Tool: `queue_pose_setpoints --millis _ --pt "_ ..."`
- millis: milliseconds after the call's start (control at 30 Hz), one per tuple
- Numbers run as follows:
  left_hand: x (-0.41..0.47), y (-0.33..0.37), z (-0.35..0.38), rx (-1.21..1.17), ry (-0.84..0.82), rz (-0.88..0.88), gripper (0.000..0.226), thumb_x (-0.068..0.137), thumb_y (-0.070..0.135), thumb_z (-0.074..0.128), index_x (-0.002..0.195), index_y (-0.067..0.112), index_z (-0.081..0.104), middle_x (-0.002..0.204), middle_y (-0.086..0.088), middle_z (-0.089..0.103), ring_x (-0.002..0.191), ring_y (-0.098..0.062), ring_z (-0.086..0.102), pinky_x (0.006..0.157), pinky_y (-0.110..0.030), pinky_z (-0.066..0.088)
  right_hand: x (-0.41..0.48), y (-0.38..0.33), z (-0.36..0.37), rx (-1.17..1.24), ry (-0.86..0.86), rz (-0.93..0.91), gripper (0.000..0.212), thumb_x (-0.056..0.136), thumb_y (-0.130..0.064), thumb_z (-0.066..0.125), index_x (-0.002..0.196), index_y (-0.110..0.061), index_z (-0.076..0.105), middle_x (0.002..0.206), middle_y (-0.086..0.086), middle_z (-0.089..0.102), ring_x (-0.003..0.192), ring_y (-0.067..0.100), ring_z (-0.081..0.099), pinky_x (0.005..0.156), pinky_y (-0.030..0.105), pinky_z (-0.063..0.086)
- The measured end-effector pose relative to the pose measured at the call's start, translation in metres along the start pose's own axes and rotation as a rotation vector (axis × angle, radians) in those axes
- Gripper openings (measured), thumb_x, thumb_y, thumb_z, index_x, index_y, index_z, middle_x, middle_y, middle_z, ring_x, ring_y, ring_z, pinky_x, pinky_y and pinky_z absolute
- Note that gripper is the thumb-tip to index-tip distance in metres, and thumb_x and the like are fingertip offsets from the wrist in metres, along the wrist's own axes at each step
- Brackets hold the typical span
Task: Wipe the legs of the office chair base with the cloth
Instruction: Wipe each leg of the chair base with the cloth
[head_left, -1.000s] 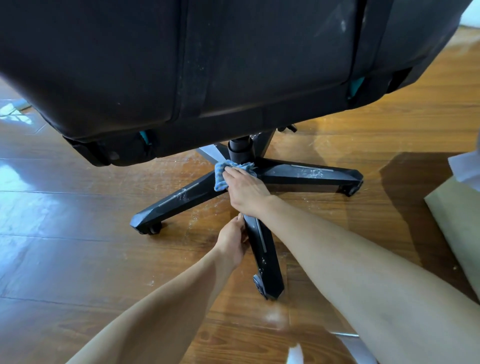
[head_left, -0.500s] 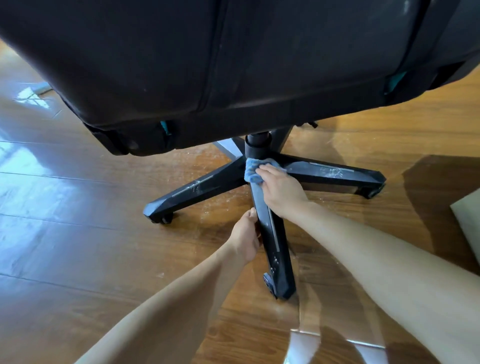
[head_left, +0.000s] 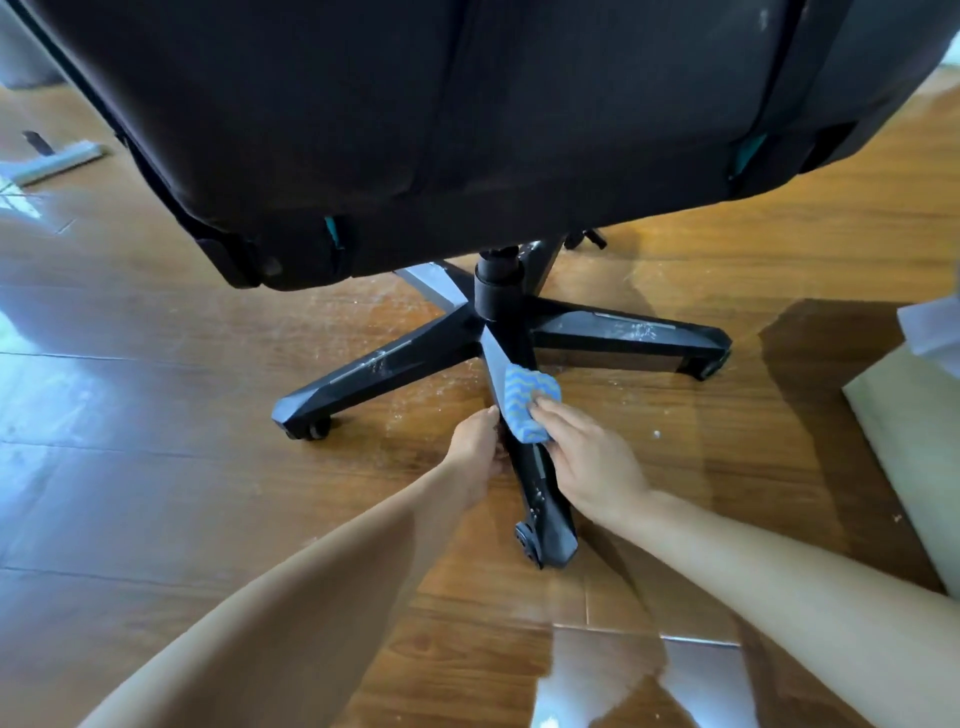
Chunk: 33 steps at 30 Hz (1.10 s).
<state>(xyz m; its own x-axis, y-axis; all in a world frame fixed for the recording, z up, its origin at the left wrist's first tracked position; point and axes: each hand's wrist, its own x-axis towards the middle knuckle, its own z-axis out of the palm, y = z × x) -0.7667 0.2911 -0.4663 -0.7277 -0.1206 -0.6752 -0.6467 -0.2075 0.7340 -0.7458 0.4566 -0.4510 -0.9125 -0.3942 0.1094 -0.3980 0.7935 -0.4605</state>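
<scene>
Cloth pressed to the nearest leg of the chair base, both hands on it.

Closest to the camera, the near leg (head_left: 540, 493) ends in a caster (head_left: 527, 538) on the wooden floor (head_left: 156, 493). The left grip (head_left: 475, 452) is clenched on that leg's left edge, thumb against it. The right grip (head_left: 589, 460) grasps the cloth (head_left: 527, 402), blue with yellow wavy stripes, and its fingers press it onto the leg's top about halfway along. Beyond, the 5-legged chair base (head_left: 488, 332) meets at a black column (head_left: 496, 291). The 2 side legs, left leg (head_left: 374, 371) and right leg (head_left: 628, 332), carry white smudges. The dark seat (head_left: 467, 130) hangs overhead.
</scene>
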Motion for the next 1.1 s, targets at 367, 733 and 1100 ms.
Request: queue_pose_setpoints --millis 367,733,1100 --pt "-0.013 -0.025 0.005 0.167 -0.029 0.154 0.044 0.115 0.045 0.033 0.127 0.028 0.071 0.123 0.002 0.077 0.116 -0.018 0.07 0.106 -0.041 0.054 0.068 0.006 -0.002 0.127 0.066 0.125 0.044 0.102 -0.016 0.05 0.145 -0.021 0.056 0.152 -0.006 0.052 0.14 0.016 0.049 0.114 0.038 0.043" --pt "-0.002 -0.016 0.004 0.184 -0.015 0.177 0.035 0.117 0.036 0.033 0.125 0.025 0.066 0.115 0.01 0.072 0.107 -0.01 0.064 0.099 -0.036 0.051 0.028 0.012 0.008 0.03 0.035 -0.01 0.057 0.097 0.002 0.046 0.152 -0.014 0.046 0.159 -0.003 0.041 0.15 0.012 0.032 0.124 0.032 0.026" --pt "0.013 0.015 0.003 0.223 -0.004 0.194 0.041 0.116 0.038 0.035 0.15 0.023 0.052 0.14 0.0 0.064 0.12 -0.018 0.063 0.101 -0.037 0.052 0.01 -0.004 0.006 0.082 0.066 0.051 0.058 0.094 0.001 0.044 0.15 -0.016 0.05 0.157 -0.003 0.045 0.146 0.013 0.04 0.12 0.033 0.034"
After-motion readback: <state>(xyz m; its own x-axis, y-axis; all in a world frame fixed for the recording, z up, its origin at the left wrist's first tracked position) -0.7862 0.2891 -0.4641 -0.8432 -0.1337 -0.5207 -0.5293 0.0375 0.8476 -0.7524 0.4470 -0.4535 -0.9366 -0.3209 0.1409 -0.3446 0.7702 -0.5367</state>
